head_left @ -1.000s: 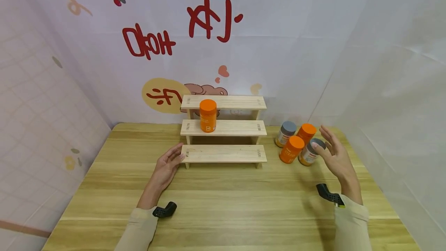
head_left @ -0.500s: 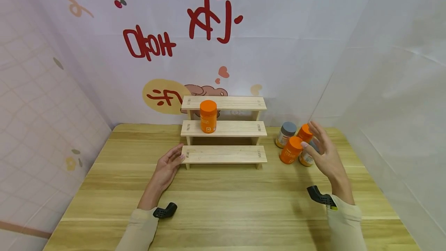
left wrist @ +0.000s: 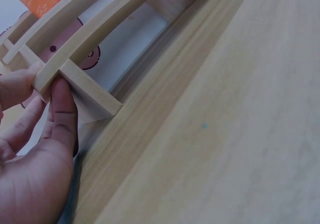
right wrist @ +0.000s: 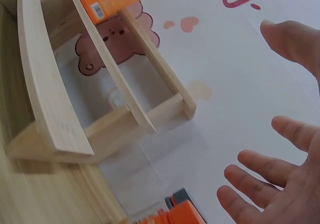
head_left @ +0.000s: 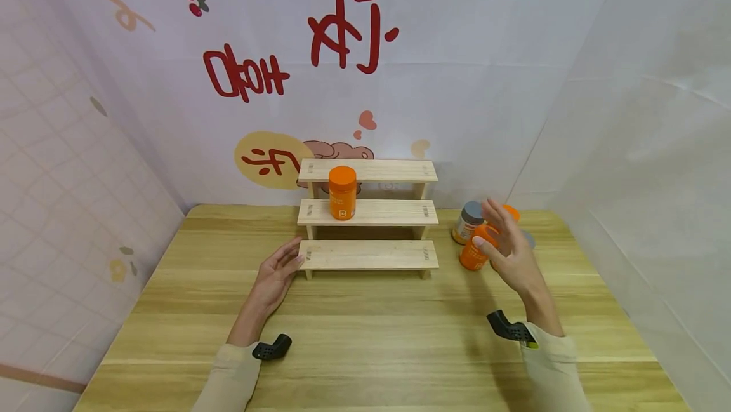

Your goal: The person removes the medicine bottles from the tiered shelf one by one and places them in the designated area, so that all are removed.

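A three-step wooden display shelf (head_left: pixel 368 254) stands against the back wall. My left hand (head_left: pixel 276 279) pinches the left end of its lowest step; in the left wrist view the thumb lies on the board (left wrist: pixel 75 54) and fingers are beneath it. An orange bottle (head_left: pixel 342 195) stands upright on the middle step, towards the left. My right hand (head_left: pixel 514 263) is over the bottle group to the right, fingers spread and holding nothing. A grey-lidded bottle (head_left: pixel 470 218) and a front orange bottle (head_left: pixel 473 257) show there; the hand partly hides another orange bottle (head_left: pixel 512 212) and a second grey-lidded one.
The wood-grain table (head_left: pixel 377 342) extends in front of the shelf. White printed sheeting (head_left: pixel 457 94) forms the back wall, and more sheeting closes in both sides. Each wrist wears a black camera mount (head_left: pixel 511 328).
My right hand has moved left across the bottle group, from the rear-right grey-lidded bottle to above the front orange one. My left hand keeps its place on the shelf.
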Available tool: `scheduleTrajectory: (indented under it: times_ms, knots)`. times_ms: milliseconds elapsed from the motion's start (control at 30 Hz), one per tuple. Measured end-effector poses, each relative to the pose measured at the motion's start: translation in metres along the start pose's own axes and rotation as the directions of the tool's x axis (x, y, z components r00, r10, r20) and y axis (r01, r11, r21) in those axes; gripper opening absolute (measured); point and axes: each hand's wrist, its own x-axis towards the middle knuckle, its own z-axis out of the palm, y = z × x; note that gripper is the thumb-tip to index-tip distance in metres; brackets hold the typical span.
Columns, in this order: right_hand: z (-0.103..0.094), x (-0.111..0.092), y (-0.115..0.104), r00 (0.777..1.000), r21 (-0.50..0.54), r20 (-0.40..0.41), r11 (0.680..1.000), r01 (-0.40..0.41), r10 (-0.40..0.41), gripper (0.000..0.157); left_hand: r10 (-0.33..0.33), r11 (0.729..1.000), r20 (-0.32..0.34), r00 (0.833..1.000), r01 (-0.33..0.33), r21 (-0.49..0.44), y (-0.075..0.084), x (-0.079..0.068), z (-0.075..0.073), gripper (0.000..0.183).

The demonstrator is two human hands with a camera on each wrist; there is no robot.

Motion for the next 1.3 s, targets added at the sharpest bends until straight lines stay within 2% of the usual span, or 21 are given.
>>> scheduleTrajectory:
  times_ms: [233, 533, 700, 1000, 1300]
  knots:
    - [0.023, 0.003, -0.003, 0.998, 0.041, 0.008, 0.997, 0.063, -0.063, 0.076, -0.009, 1.0, -0.001, 1.0, 0.009, 0.007, 0.0, 0.0, 0.001, 0.064]
    - [0.048, 0.007, -0.007, 0.997, 0.021, 0.073, 0.999, 0.033, -0.035, 0.079, -0.018, 1.0, 0.001, 1.0, 0.018, 0.012, 0.001, -0.001, 0.0, 0.063]
    - [0.059, 0.013, -0.009, 0.993, 0.057, 0.108, 0.998, 0.038, -0.044, 0.081, -0.018, 1.0, -0.017, 1.0, 0.018, 0.012, 0.001, -0.001, 0.0, 0.063]
    - [0.078, 0.022, -0.012, 0.992, 0.093, 0.121, 0.995, 0.019, -0.03, 0.08, 0.0, 1.0, -0.008, 1.0, 0.0, 0.014, -0.001, -0.001, 0.001, 0.066]
    - [0.095, 0.036, -0.018, 0.989, 0.116, 0.143, 0.993, 0.015, -0.032, 0.078, -0.012, 1.0, -0.003, 1.0, 0.012, 0.027, 0.0, -0.002, 0.0, 0.062]
